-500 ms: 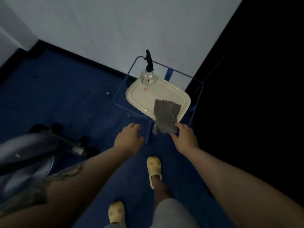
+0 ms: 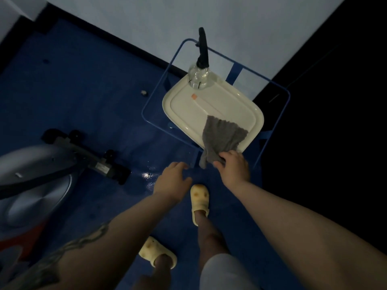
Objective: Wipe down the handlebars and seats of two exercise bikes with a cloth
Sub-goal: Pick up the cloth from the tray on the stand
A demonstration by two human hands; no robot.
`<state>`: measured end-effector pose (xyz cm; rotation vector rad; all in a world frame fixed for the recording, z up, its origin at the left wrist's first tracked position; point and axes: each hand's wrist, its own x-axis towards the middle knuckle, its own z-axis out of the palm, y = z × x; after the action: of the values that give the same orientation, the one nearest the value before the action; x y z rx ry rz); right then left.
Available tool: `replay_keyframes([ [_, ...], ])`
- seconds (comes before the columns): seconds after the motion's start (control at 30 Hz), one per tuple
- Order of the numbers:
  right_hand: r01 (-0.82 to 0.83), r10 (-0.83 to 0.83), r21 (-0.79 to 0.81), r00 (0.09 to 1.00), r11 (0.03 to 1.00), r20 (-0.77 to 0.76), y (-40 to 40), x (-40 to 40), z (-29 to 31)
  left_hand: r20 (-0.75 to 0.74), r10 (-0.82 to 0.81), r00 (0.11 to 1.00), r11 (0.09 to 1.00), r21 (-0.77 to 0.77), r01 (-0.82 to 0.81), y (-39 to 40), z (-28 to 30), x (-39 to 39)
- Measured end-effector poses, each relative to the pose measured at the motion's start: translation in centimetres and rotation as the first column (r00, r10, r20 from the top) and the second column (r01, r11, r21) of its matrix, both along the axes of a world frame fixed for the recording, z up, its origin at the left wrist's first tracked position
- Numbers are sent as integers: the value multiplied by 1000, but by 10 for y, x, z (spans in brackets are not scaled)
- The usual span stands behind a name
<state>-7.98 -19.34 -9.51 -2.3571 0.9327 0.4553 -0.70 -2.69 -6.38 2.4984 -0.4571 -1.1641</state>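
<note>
The floor [image 2: 79, 97] is dark blue and takes up most of the view. A pale wall [image 2: 146, 19] stands at the far side, with a black strip along its bottom.

A big grey exercise bike [image 2: 35, 181] sits at the left. Only its low part shows, with a round grey cover and a black foot bar that has little wheels. The seat and the handlebars are out of view.

A blue metal stand [image 2: 282, 114] is near the wall, at the right. A cream tray [image 2: 236, 101] rests on top of it. A clear spray bottle [image 2: 199, 76] with a black top stands on the far corner of the tray.

Two bare arms reach forward from the bottom of the view. The left arm has a dark tattoo [image 2: 69, 248] on it.

A grey cloth [image 2: 222, 139] lies on the near corner of the tray and hangs over the edge. The right hand [image 2: 234, 166] grabs the hanging end of the cloth, with its fingers curled round it. The left hand [image 2: 171, 178] is just beside it, over the floor, near the stand's front leg. Its fingers are loose and a little spread, and it holds nothing.

Two yellow slippers are on the person's feet. One slipper [image 2: 200, 199] is between the two arms. The other slipper [image 2: 157, 254] is lower down, nearer the bottom edge. A small wet shiny spot [image 2: 146, 175] is on the floor by the left hand.
</note>
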Motion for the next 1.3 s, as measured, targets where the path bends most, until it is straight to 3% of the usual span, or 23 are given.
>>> replay_keyframes([
  [0.13,-6,8,-84,1000,996,19,0,4,8,-3,93,996,995,-20,-93,7,6,2],
  [0.3,-2,23,-118,984,993,177,7,7,36,44,194,980,979,-70,-191,23,31,11],
  [0.67,-134,40,127,826,983,562,112,51,155,147,487,861,850,-308,-428,141,143,37],
  [0.97,-239,-119,316,594,918,796,286,64,251,330,602,727,766,-496,-409,307,240,25],
  [1.17,-296,-142,334,520,895,842,375,68,288,415,616,670,756,-551,-354,403,280,23],
  [1.3,-290,-196,355,460,889,866,406,80,318,394,650,650,713,-613,-341,438,306,28],
])
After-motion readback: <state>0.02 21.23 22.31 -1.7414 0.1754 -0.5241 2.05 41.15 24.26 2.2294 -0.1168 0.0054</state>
